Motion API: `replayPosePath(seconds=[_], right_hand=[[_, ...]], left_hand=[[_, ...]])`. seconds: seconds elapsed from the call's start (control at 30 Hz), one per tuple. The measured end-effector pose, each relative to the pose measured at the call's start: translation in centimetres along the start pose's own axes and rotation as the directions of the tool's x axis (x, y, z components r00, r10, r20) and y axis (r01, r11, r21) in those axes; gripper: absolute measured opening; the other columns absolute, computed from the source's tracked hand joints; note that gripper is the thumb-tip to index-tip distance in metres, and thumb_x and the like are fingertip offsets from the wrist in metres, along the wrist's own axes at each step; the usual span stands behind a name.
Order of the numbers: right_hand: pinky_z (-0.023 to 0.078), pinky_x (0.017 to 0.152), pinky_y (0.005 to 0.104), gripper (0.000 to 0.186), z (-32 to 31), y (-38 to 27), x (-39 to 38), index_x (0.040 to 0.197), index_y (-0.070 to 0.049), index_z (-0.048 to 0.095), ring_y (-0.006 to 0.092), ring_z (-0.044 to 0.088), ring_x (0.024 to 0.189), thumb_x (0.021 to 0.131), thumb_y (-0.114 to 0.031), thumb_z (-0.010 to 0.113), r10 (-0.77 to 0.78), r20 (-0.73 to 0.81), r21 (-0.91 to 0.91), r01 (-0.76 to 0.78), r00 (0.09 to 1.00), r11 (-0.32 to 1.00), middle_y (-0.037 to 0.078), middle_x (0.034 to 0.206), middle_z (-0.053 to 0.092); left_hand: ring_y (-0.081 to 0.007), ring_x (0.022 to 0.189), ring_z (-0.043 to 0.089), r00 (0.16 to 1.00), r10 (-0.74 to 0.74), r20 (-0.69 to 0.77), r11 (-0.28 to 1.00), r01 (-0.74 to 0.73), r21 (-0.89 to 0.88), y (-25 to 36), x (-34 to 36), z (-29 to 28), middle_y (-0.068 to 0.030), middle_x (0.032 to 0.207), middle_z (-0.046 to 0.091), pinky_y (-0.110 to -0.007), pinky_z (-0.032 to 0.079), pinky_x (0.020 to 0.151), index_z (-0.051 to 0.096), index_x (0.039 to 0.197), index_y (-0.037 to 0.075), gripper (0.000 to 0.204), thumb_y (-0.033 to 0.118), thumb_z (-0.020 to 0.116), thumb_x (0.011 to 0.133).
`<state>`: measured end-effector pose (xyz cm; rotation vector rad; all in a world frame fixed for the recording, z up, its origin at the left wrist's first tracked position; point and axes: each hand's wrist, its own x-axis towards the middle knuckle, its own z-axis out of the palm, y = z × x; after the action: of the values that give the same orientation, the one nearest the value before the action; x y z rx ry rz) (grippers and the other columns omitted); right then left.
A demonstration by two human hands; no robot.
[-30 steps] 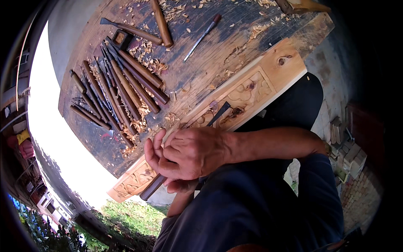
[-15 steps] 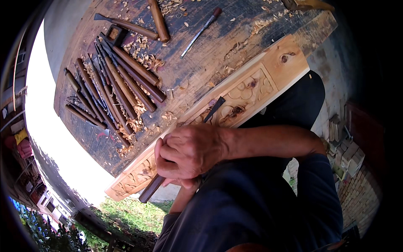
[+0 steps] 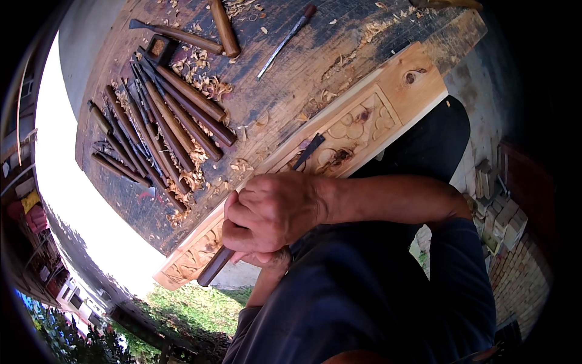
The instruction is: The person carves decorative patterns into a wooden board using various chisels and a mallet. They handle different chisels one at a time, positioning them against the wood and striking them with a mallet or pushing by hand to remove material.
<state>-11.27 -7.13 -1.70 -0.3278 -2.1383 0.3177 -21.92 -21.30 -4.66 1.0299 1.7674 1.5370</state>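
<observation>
A long pale wooden board [image 3: 418,97], carved with curved relief shapes, lies slantwise along the near edge of the workbench. My right hand [image 3: 273,209] is closed round a chisel [image 3: 212,270], its fingers curled over the tool above the board. The dark wooden handle sticks out toward the lower left. On the other side of the hand, the dark flat blade [image 3: 310,150] reaches up right over the carving, beside a brown knot. My left hand [image 3: 267,259] is tucked under the right one, closed against the chisel; most of its fingers are hidden.
Several wood-handled carving tools [image 3: 182,115] lie fanned on the worn workbench [image 3: 285,97] among curled shavings [image 3: 209,85]. Beyond them are a small dark square box [image 3: 159,48] and a thick wooden handle [image 3: 224,27]. A slim chisel [image 3: 285,45] lies apart. Bricks [image 3: 506,224] are stacked at right.
The bench and tools sit slightly higher and farther left in the picture. Both hands keep their hold, and the chisel has shifted only a little with the board.
</observation>
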Motion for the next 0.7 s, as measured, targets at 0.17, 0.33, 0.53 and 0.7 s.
replayPosePath(seconds=[0.17, 0.33, 0.53, 0.7], right_hand=[[0.050, 0.053, 0.0277, 0.047, 0.27, 0.05, -0.10, 0.086, -0.007, 0.059, 0.0137, 0.063, 0.060, 0.094, -0.052, 0.074, 0.012, 0.012, 0.016, -0.012, 1.000, 1.000, 0.011, 0.082, 0.065], [0.050, 0.051, 0.0280, 0.044, 0.38, 0.24, -0.09, 0.086, -0.008, 0.058, 0.0135, 0.063, 0.060, 0.091, -0.048, 0.076, 0.000, 0.029, 0.064, -0.002, 1.000, 0.998, 0.007, 0.078, 0.061], [0.052, 0.051, 0.0282, 0.040, 0.20, 0.48, -0.01, 0.086, -0.008, 0.059, 0.0132, 0.063, 0.061, 0.090, -0.045, 0.075, 0.000, 0.034, 0.090, -0.003, 0.999, 0.996, 0.005, 0.076, 0.060], [0.055, 0.052, 0.0310, 0.029, 0.13, 0.40, 0.18, 0.077, -0.016, 0.058, 0.0120, 0.065, 0.064, 0.085, -0.040, 0.071, 0.039, 0.025, 0.009, -0.040, 0.999, 0.999, -0.004, 0.065, 0.055]], left_hand=[[-0.0148, 0.110, 0.052, 1.000, -0.002, -0.004, 1.000, 0.002, 0.010, 0.05, -0.05, -0.06, -0.0056, 0.121, 0.053, -0.035, 0.044, 0.092, 0.044, 0.128, 0.000, 0.072, 0.061, 0.068, 0.099], [-0.0140, 0.106, 0.052, 1.000, -0.004, -0.006, 1.000, 0.004, 0.022, 0.16, -0.12, -0.24, -0.0049, 0.117, 0.054, -0.034, 0.044, 0.089, 0.046, 0.124, 0.000, 0.067, 0.059, 0.068, 0.100], [-0.0131, 0.101, 0.052, 1.000, -0.010, -0.021, 0.999, 0.011, 0.037, 0.46, -0.26, -0.48, -0.0041, 0.112, 0.055, -0.033, 0.044, 0.086, 0.048, 0.118, 0.000, 0.062, 0.056, 0.067, 0.101], [-0.0123, 0.098, 0.052, 0.999, -0.014, -0.031, 0.999, 0.015, 0.048, 0.72, -0.22, -0.51, -0.0034, 0.108, 0.056, -0.032, 0.044, 0.083, 0.050, 0.114, 0.000, 0.058, 0.055, 0.066, 0.102]])
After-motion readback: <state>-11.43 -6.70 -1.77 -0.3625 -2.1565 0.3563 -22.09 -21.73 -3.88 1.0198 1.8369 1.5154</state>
